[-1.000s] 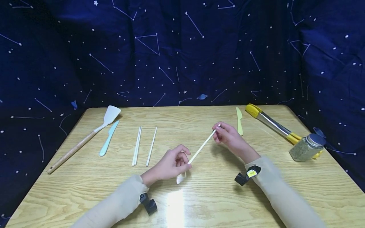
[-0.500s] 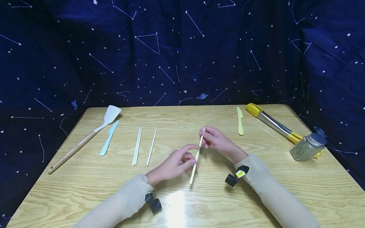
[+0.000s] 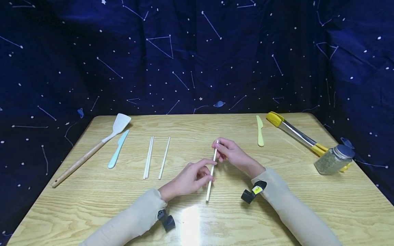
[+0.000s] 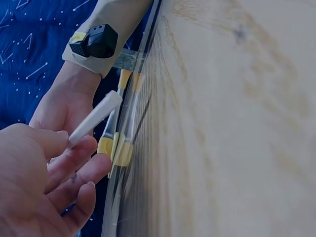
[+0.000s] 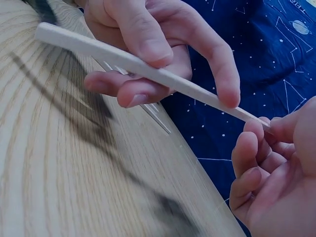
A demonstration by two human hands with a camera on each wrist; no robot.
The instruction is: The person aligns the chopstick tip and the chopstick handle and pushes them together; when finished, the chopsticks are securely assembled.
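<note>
A pale, slim chopstick [image 3: 209, 191] is held by both hands above the table. My right hand [image 3: 234, 155] pinches its far end between thumb and fingers. Lower down, my left hand [image 3: 191, 176] grips the middle with its thumb and curled fingers, and its index fingertip touches the stick further up. In the right wrist view the squared thick end of the chopstick [image 5: 98, 48] juts out past the left thumb, and its shadow falls on the wood. To the left lie two similar chopsticks [image 3: 148, 159] side by side and a single chopstick [image 3: 164, 159].
On the left of the wooden table [image 3: 92, 212] are a white spatula [image 3: 92, 152] with a wooden handle and a light blue knife [image 3: 118, 150]. A yellow-green knife [image 3: 260, 131], yellow-tipped tongs [image 3: 297, 133] and a tilted-looking jar of dried herbs [image 3: 333, 160] are on the right.
The chopstick has swung from a slanted position to nearly straight away from me. My right hand has moved left, my left hand slightly right. Nothing else has moved.
</note>
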